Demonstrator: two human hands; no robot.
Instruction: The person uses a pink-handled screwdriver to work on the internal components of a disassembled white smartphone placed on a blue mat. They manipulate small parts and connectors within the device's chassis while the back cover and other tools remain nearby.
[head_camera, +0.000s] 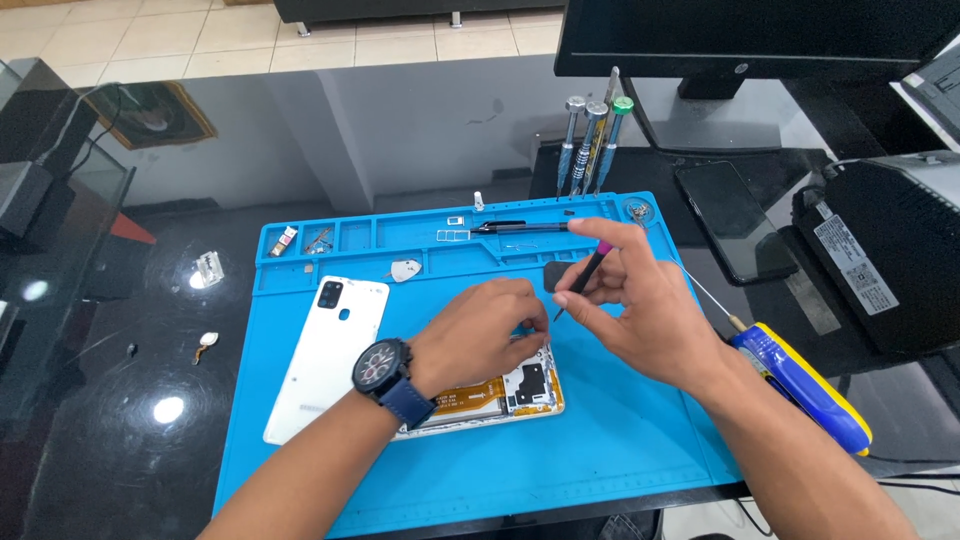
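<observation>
My left hand (480, 335), with a dark wristwatch (383, 368) on its wrist, rests on an opened phone (520, 388) lying on a blue work mat (620, 430); its fingertips are pinched together at the phone's top edge, and what they pinch is hidden. My right hand (640, 300) holds a thin black tool with a pink end (585, 275), tip pointing down toward the left fingers. A white phone back cover (325, 355) lies on the mat to the left.
Tweezers (525, 227) and small parts sit in the mat's top trays. Several screwdrivers (592, 140) stand behind the mat. A dark phone (735, 220) lies at the right, a blue-yellow tool (805, 385) by the mat's right edge, a monitor (750, 40) behind.
</observation>
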